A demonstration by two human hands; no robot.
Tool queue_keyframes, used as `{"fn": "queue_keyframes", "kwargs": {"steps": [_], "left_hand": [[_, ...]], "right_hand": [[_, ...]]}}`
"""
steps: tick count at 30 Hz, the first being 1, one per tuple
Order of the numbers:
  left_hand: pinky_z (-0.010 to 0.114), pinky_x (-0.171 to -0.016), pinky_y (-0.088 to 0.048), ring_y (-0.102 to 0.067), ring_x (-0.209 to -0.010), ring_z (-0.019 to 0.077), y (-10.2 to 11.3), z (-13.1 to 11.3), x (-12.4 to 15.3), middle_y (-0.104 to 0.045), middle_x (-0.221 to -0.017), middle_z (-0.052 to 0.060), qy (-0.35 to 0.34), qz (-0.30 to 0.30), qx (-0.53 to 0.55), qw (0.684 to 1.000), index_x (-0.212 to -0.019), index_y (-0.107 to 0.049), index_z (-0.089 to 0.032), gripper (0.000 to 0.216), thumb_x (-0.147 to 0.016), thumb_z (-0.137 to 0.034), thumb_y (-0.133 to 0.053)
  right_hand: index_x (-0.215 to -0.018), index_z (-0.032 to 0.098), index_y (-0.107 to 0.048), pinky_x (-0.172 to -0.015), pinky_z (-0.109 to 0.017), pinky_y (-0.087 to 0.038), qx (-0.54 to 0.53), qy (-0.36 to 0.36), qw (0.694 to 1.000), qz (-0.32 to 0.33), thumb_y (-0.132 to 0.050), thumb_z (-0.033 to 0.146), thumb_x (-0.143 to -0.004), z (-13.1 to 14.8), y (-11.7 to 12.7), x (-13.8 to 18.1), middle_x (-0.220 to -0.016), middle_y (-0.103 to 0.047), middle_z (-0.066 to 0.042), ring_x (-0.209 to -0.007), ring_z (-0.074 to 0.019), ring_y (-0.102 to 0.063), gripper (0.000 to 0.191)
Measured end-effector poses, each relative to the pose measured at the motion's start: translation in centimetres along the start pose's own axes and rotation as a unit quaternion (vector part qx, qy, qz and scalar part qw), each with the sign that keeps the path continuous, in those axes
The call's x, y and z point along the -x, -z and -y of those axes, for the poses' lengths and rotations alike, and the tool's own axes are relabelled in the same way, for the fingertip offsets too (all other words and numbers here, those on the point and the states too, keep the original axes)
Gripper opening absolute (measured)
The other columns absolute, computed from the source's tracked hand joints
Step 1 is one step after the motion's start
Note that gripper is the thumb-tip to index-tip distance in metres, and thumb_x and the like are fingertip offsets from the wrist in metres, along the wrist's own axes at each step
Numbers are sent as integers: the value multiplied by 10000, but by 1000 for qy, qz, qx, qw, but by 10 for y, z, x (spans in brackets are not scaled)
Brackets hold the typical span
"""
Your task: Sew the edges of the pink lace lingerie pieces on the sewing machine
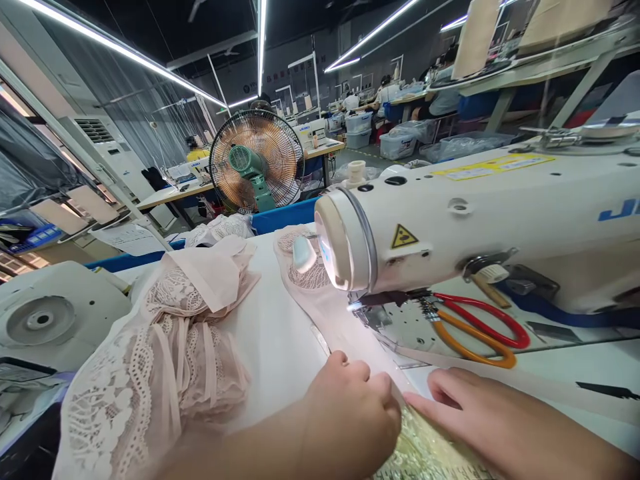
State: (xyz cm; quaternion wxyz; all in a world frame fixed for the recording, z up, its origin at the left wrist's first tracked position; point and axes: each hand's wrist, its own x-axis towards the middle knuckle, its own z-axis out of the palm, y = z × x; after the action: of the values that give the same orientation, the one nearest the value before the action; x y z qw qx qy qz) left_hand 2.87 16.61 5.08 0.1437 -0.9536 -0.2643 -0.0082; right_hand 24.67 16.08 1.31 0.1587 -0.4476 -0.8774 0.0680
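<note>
A pale pink fabric piece [345, 320] with a lace end runs under the needle area of a white sewing machine [400, 227]. My left hand [353, 407] is closed on its near part, knuckles up; the fingertips are hidden. Right of it my right hand [480, 413] lies low over the work, a gap between thumb and forefinger, one digit's tip touching the fabric edge. A narrow pale strip [550, 383] passes beyond this hand. Below both hands shows a shiny yellowish surface [425, 447] with ruler-like markings.
Scissors with red and orange handles [475, 333] lie beside the machine head. On the left is a pile of pink lace pieces [195, 353]. A light-blue oval object [303, 255] rests on the lace end. A fan [257, 163] stands behind the table.
</note>
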Motion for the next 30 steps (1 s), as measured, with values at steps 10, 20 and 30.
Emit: {"fn": "queue_keyframes", "kwargs": {"steps": [10,20,30], "left_hand": [[430,-769,-465,-535,-773,195,12,17,1,-614,-925,22,16,61,40,997,-923,-635,-160,438,-852,-573,-508],[525,-915,-415,-542,-919,237,9,31,-2,-605,-1155,56,44,94,33,994,-1197,-567,-164,488,-871,-522,-501],[466,-862,-425,-540,-927,234,1,47,-3,-600,-1205,58,70,63,26,995,-1197,-564,-176,449,-876,-480,-483]], "right_hand": [[-1194,315,-608,-528,-256,-266,138,9,990,25,-590,62,-605,-8,-17,-15,-830,-609,-44,-659,-197,-547,642],[-1218,288,-584,-435,-306,-167,195,-70,959,194,-535,119,-752,20,18,-56,-736,-664,-46,-639,-280,-643,498],[-1265,154,-596,-356,-267,-155,205,-93,968,114,-568,-43,-543,28,14,-68,-476,-626,-53,-429,-250,-597,749]]}}
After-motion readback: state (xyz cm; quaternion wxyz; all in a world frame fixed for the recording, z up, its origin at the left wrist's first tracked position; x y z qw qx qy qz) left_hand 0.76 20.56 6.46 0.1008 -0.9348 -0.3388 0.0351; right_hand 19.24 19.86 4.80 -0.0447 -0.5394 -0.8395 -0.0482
